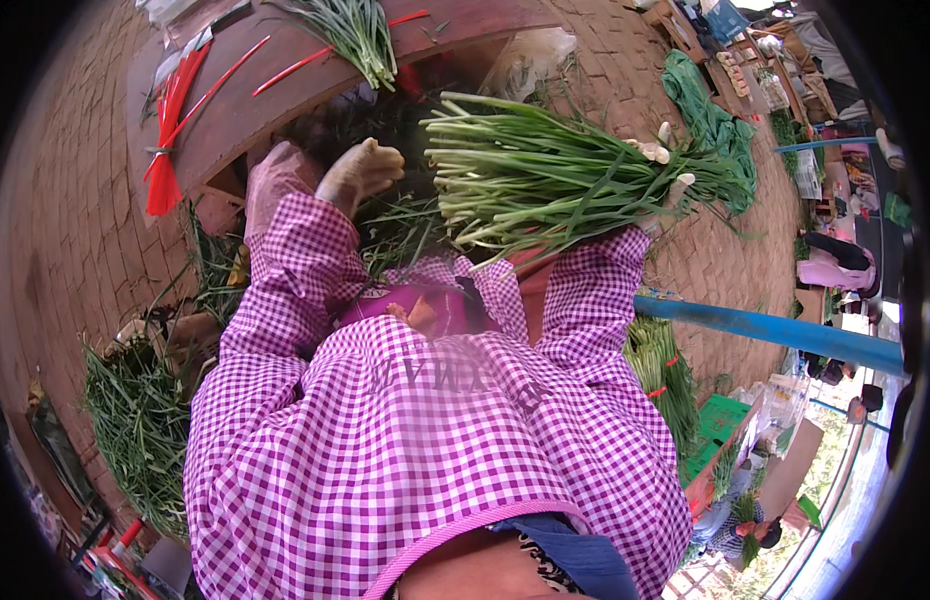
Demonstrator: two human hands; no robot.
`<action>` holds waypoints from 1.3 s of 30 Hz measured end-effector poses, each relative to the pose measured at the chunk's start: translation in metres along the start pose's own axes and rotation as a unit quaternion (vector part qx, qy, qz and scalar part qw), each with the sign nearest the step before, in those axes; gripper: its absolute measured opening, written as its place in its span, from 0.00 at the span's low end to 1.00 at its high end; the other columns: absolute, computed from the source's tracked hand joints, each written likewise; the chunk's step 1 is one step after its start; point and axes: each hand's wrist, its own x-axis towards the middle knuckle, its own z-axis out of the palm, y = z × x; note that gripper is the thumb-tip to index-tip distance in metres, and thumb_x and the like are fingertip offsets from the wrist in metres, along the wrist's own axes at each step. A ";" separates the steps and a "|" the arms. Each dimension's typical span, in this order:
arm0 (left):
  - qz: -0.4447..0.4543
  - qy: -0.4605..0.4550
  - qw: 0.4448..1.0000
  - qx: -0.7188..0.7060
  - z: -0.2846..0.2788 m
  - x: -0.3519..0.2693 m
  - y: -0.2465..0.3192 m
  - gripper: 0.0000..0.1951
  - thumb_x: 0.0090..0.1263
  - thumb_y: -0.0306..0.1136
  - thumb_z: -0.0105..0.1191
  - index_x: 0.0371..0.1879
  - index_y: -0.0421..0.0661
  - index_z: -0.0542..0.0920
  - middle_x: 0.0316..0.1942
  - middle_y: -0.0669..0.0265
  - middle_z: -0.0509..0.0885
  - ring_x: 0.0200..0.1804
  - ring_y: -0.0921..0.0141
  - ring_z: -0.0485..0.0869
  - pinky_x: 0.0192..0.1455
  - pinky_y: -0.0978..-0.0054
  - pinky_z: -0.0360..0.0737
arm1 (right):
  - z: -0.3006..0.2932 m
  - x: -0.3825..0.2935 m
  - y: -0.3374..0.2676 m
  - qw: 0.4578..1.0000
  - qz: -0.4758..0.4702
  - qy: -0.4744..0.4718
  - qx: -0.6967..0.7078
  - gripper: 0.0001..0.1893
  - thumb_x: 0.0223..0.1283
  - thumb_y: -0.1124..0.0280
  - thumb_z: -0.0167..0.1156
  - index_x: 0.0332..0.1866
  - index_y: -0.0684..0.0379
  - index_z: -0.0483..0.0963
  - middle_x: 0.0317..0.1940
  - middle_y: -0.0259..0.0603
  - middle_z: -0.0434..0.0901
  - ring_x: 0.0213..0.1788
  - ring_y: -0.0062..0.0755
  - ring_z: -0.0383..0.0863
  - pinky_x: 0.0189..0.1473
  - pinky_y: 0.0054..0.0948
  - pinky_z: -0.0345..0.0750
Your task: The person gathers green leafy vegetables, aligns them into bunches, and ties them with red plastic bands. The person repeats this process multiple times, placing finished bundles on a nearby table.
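My right hand (655, 151) grips a thick bunch of garlic chives (540, 165) near its leafy end. White glove fingertips show over the leaves, and the pale cut stalks point left. My left hand (362, 174), in a soiled light glove, hovers left of the stalk ends, apart from them. Its fingers are bent together; the underside is hidden. Loose green leaves (405, 225) lie beneath, across my lap. Ahead stands a reddish board table (300, 124), where a smaller bunch of chives (352, 37) lies over a red tie strip (292, 71).
A sheaf of red tie strips (176, 124) and what looks like a knife (202, 34) lie on the table's left. Leaf trimmings (139, 435) heap at lower left. Tied chives (664, 375) stand behind a blue pole (765, 330) at right. Green sheeting (709, 120) lies beyond my right hand.
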 end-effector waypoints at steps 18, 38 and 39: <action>0.081 0.049 0.991 -0.091 0.025 -0.009 0.000 0.12 0.73 0.41 0.51 0.40 0.44 0.77 0.40 0.62 0.83 0.50 0.67 0.81 0.59 0.66 0.73 | 0.007 -0.001 -0.006 1.000 0.020 -0.013 -0.007 0.39 0.68 0.43 0.46 0.70 0.69 0.54 0.47 0.37 0.80 0.53 0.34 0.77 0.71 0.41 0.62; 0.023 -0.110 0.956 -0.271 0.076 -0.003 -0.009 0.19 0.65 0.35 0.62 0.52 0.43 0.74 0.44 0.62 0.83 0.40 0.68 0.84 0.43 0.68 0.83 | 0.042 0.010 0.026 0.995 0.064 -0.031 0.063 0.40 0.66 0.43 0.49 0.69 0.69 0.55 0.46 0.38 0.80 0.53 0.35 0.77 0.70 0.42 0.65; 0.030 -0.119 0.948 -0.293 0.078 -0.003 -0.009 0.19 0.65 0.34 0.61 0.53 0.42 0.74 0.44 0.61 0.83 0.41 0.68 0.84 0.43 0.68 0.83 | 0.043 0.009 0.026 0.997 0.057 -0.015 0.057 0.39 0.66 0.43 0.49 0.69 0.68 0.56 0.46 0.37 0.80 0.53 0.35 0.77 0.70 0.42 0.64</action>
